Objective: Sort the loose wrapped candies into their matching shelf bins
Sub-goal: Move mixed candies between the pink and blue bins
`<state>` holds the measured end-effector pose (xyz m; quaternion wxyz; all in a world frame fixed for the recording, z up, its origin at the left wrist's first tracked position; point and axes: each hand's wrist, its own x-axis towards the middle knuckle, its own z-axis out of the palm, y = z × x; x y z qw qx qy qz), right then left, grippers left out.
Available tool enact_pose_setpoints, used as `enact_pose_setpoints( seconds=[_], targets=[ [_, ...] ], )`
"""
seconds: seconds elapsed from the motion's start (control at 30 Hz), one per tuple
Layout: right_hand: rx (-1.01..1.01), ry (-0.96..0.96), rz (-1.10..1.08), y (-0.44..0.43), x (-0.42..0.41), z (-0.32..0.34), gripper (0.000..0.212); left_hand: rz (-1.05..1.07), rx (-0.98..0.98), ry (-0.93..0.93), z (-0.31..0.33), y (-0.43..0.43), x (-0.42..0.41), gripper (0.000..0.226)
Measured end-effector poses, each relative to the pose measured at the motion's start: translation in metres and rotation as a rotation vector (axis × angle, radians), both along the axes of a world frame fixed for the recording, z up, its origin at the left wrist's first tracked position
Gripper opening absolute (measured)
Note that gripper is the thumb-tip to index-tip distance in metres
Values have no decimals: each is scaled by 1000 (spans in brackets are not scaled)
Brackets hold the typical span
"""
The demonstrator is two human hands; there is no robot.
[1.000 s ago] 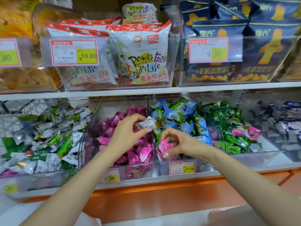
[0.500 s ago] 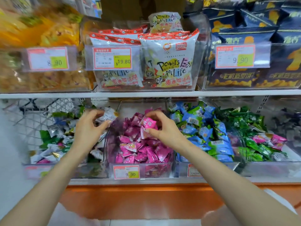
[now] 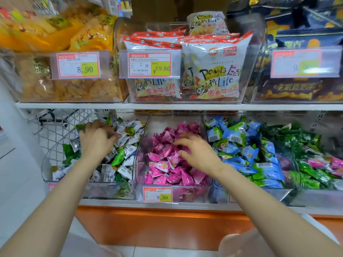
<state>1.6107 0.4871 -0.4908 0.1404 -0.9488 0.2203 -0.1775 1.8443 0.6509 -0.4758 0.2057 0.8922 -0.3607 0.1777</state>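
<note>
Release each candy low over its matching pile, so that nothing skips across the clear dividers. The left hand (image 3: 96,140) is in the white-and-green candy bin (image 3: 44,169), at 9 o'clock of the pink candy bin (image 3: 194,196). Its fingers curl down onto the wrappers but are blurred, so I cannot tell whether they pinch one. The right hand (image 3: 196,153) rests on the pink candies (image 3: 161,169), fingers loosely spread and gripping nothing visible. Stray pink wrappers (image 3: 332,162) lie in the green candy bin (image 3: 306,197) at 3 o'clock, and are probably the next to fetch.
</note>
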Motion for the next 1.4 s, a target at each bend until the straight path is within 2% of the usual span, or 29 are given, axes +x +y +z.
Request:
enact_pose_setpoints(
  seconds=[0.1, 0.33, 0.4, 0.5, 0.67, 0.83, 0.93, 1.03, 1.17, 1.3, 1.4],
  targets=[
    [16, -48, 14, -4, -8, 0, 32, 29, 42, -55, 2, 4, -6, 24],
    [66, -193, -49, -18, -35, 11, 25, -95, -168, -99, 8, -2, -33, 20],
    [75, -217, -67, -24, -47, 16, 24, -198, -172, -110, 7, -10, -48, 22],
    [71, -234, -118, -37, -68, 21, 23, -427, -119, -129, 1, -28, -75, 38],
    [29, -244, -209, -61, -102, 22, 24, -685, -41, -93, -4, -58, -114, 37],
    [-43, -149, -204, -75, -128, 14, 28, -813, -65, 12, -8, -82, -142, 39],
    [-216, -84, -86, -76, -128, 1, 37, -853, -46, 41, -11, -96, -155, 44],
    [-347, 90, 64, -74, -111, -12, 51, -836, 28, 41, -16, -109, -162, 54],
    [-434, 277, 56, -77, -95, -22, 67, -763, 58, 72, -21, -123, -165, 66],
    [-422, 311, -9, -84, -95, -19, 59, -711, 68, 106, -21, -129, -163, 72],
    [-452, 246, 96, -88, -102, -23, 46, -707, 90, 132, -20, -129, -163, 74]
  ],
)
